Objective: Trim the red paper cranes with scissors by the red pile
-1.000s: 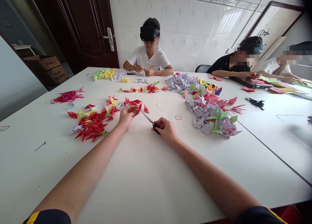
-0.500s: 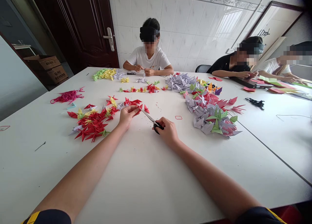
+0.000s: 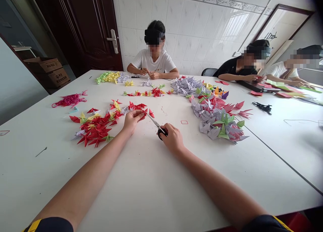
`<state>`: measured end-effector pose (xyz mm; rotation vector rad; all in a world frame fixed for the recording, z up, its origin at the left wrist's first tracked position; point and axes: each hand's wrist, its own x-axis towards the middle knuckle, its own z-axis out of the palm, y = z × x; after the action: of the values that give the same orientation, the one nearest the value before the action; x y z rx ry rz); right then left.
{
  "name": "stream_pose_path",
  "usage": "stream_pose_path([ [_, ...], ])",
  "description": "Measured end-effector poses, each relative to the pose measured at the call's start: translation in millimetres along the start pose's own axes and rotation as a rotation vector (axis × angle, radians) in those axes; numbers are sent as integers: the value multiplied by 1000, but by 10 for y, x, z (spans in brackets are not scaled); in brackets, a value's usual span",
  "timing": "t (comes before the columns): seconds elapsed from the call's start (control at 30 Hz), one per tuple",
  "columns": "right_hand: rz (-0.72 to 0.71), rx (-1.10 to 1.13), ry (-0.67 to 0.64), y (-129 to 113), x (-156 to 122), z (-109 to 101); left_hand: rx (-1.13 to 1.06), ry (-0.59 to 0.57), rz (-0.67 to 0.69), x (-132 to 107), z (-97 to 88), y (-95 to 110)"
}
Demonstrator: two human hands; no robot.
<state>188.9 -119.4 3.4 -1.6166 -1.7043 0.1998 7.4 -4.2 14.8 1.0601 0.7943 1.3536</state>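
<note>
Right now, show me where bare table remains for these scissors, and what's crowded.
Bare white table lies between your forearms, and between your right hand and the grey-pink crane heap. Another patch lies left of the red paper cranes. Crowded: around your left hand and far crane rows.

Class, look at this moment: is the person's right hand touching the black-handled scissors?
Touching: the head view shows the right hand closed around the finger loops of the black-handled scissors.

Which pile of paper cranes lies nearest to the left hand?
The mostly red pile, just beside the left hand; the grey-and-pink pile lies far off, past the right hand.
</note>
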Motion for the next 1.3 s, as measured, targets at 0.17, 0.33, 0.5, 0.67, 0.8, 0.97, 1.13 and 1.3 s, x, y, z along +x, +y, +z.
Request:
stream_pose_path([
  [0.17,33,86,4,38,21,2,1,4,11,5,-9,-3],
  [0.33,39,138,25,36,24,-18,1,27,26,17,-25,-5],
  [0.5,6,133,-12,-4,16,-32,13,25,51,32,-39,-17],
  [0.67,28,152,-35,-3,18,-36,22,19,56,37,-44,-21],
  [0.8,34,195,-56,-1,20,-45,24,31,46,32,-41,-16],
  [0.97,45,248,-62,-11,23,-52,18,31,43,34,-45,-22],
  [1.13,75,303,-74,-29,24,-58,19,36,44,38,-49,-28],
  [1.3,101,376,-103,-42,23,-62,20,38,42,32,-41,-17],
])
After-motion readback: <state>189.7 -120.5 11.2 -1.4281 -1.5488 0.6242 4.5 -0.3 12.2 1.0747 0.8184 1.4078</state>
